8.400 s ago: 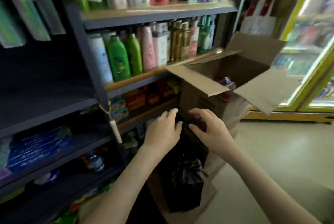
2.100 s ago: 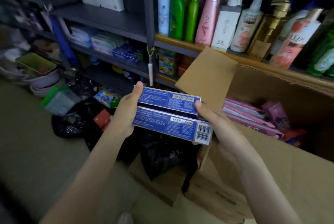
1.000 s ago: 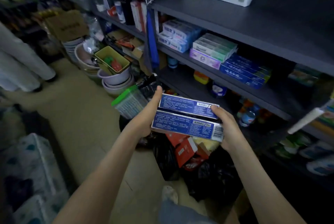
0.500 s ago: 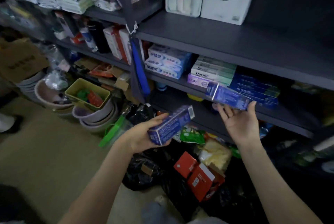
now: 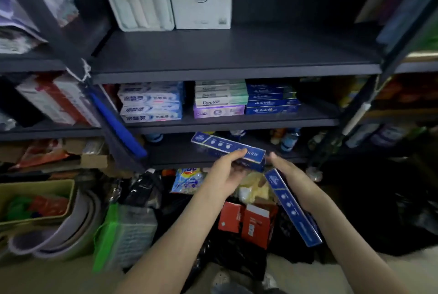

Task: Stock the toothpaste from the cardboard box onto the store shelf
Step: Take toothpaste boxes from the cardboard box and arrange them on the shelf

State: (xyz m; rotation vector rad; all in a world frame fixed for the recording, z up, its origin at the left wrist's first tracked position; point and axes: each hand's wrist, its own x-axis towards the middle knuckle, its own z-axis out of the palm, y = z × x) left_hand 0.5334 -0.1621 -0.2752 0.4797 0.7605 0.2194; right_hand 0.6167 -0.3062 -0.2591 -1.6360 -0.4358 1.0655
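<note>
Left hand (image 5: 226, 175): fingers curled under, thumb on top, gripping the near end of a blue toothpaste box (image 5: 227, 147). The box is held almost level, long face up, out in front of the lower shelf (image 5: 177, 151).

Right hand (image 5: 292, 178): carries a second box (image 5: 294, 209) that slants down along the wrist, top end near the heel of the palm. The fingers above it look nearly straight. The thumb is hidden behind the box, so I cannot tell whether it is pinched or only cradled.

Likely target: the blue stack (image 5: 271, 99) of matching boxes on the middle shelf (image 5: 232, 123), touching the green stack (image 5: 220, 93) on its left.

Step in hand, as I judge it: shelve the left-hand box first.
- Raise it level with the printed long face outward, matching the stack.
- Slide it in flat and let go only once it is fully supported.
- Then pass the second box across, or turn it level before placing; it now points steeply down.

Edges:
- The top of the blue stack sits close under the upper shelf (image 5: 237, 72), so there is little room for another layer.
- The front lip of the middle shelf could catch a tilted box.
- The right post (image 5: 391, 56) closes the bay on that side.

Open room: bare board runs right of the blue stack toward the post, which suits a new pile set just beside the stack. Red cartons (image 5: 244, 220) and dark bags lie beneath the hands, so a dropped box would land in that clutter.
</note>
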